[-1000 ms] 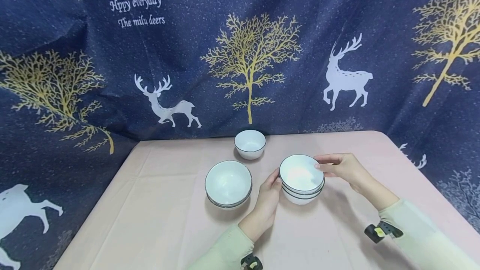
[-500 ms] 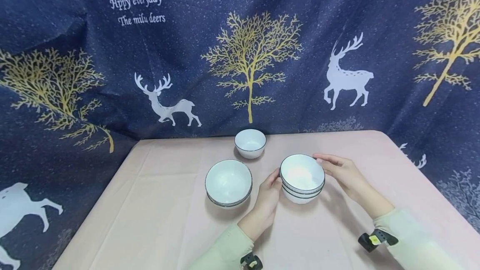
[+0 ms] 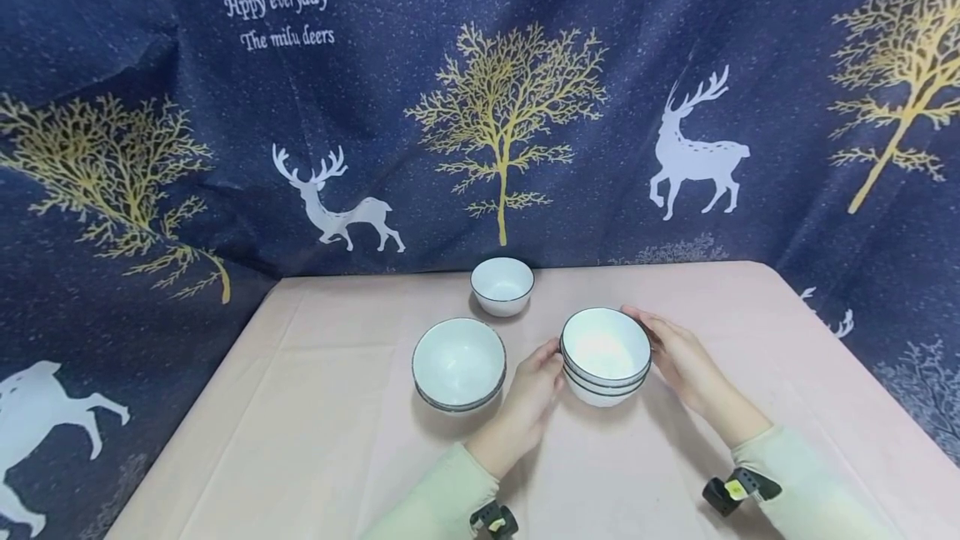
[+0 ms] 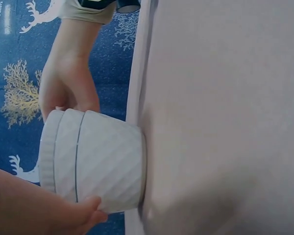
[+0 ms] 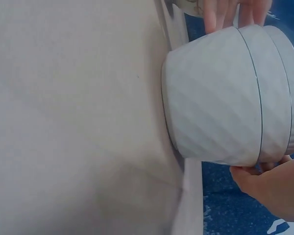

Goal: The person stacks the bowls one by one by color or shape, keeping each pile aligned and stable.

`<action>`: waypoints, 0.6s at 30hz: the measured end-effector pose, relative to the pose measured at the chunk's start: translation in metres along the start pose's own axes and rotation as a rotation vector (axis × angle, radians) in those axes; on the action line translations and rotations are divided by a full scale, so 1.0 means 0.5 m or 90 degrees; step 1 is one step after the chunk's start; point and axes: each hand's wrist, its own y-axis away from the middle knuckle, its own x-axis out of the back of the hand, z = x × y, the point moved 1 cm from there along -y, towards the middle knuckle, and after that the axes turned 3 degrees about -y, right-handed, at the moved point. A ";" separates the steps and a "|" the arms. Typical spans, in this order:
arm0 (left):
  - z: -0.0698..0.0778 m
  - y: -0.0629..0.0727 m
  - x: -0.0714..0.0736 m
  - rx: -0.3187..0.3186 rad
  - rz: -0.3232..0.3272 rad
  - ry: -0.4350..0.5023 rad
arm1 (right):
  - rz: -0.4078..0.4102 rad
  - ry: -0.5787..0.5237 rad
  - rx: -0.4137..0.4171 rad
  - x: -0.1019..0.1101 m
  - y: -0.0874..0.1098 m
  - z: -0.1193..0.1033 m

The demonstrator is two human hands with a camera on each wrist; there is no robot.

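A stack of white bowls with dark rims stands upright on the table, its lower walls showing a diamond relief in both wrist views. My left hand holds the stack's left side, thumb and fingers around its wall. On the opposite side my right hand grips near the upper rims, with some fingers hidden behind the bowls. In the left wrist view, the stacked bowls sit between the two hands. To the left is another stack of wider white bowls, touched by neither hand.
A single small white bowl stands toward the back edge. A pale pink cloth covers the table. Behind it hangs a dark blue curtain printed with deer and trees.
My right hand has drawn in closer around the right side of the bowl stack, its thumb leaving the top rim. The left hand stays at the stack; the bowls have barely moved.
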 end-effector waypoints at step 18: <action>0.052 0.032 0.030 0.004 -0.079 -0.035 | -0.027 -0.013 0.012 -0.005 0.005 0.016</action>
